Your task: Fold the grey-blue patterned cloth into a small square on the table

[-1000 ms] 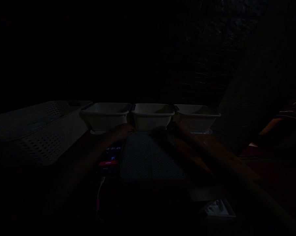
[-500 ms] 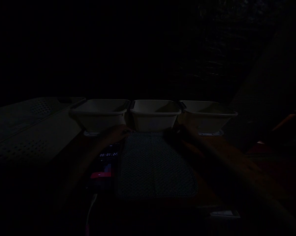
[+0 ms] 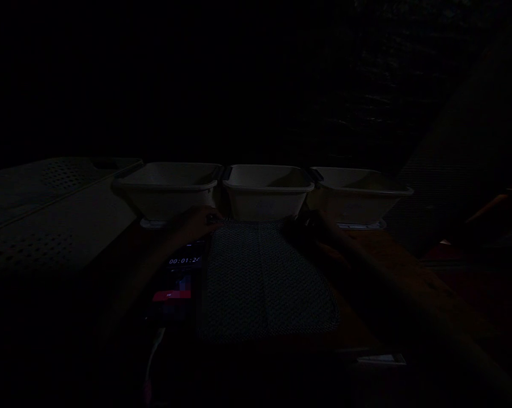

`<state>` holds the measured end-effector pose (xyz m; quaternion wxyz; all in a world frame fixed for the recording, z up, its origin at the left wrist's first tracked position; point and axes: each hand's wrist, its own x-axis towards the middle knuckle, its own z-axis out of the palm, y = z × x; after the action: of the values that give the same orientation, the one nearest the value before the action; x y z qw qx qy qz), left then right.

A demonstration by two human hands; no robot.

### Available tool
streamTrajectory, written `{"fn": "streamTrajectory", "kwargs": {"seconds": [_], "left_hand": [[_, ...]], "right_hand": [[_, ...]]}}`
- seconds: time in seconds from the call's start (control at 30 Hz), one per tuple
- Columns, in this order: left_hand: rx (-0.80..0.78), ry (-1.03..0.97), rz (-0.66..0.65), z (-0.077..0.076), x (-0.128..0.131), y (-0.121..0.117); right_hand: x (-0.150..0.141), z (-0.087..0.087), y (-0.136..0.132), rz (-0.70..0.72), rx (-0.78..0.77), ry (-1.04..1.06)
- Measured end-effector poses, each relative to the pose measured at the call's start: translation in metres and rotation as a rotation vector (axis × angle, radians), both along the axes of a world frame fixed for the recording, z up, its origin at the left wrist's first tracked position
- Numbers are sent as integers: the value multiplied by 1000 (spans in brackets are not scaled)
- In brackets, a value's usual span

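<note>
The scene is very dark. A grey woven mat (image 3: 266, 280) lies on the table before me. My left hand (image 3: 198, 222) rests at the mat's far left corner, fingers curled on its edge. My right hand (image 3: 310, 222) sits at the far right corner, too dim to make out the fingers. Three pale bins stand in a row just behind the mat: left bin (image 3: 170, 190), middle bin (image 3: 266, 190), right bin (image 3: 358, 192).
A phone (image 3: 180, 280) with a lit timer screen lies left of the mat, a cable (image 3: 153, 357) running from it toward me. A perforated pale panel (image 3: 47, 215) lies at the left. A small white object (image 3: 381, 358) sits near the front right.
The view has shifted, so the bins sit slightly higher and the mat looks larger. Both hands stay at the mat's far corners. The phone's timer has ticked on.
</note>
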<state>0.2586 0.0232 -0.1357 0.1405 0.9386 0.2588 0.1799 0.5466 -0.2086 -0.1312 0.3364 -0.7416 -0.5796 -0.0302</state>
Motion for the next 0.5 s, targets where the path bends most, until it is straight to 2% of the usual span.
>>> {"fn": "streamTrajectory", "kwargs": {"seconds": [0.27,0.5], "left_hand": [[-193,-116,7,-10,1,14],[-152,-42,6,-9,-1,15]], "right_hand": [[-1,4,1,115,-15,-11],[2,3,0,131,-33,-26]]}}
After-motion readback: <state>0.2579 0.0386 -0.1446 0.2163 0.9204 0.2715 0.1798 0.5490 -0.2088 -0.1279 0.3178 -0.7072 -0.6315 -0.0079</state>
